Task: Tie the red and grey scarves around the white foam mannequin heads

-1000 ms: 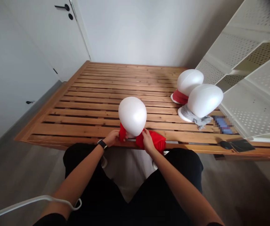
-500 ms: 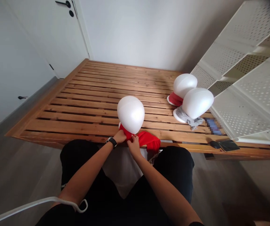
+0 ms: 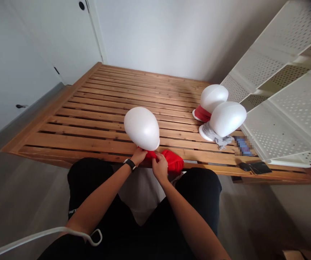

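Forearms are converging from the lower frame; left hand and right hand, fingers curled nearly closed, are pinching red cloth below frame centre, beneath a white mannequin head.

White cord cut off at left, pixelated item, left fingers partly hidden beneath white head

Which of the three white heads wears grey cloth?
The front head of the right-hand pair: grey cloth circles its neck; the other two heads have red cloth.
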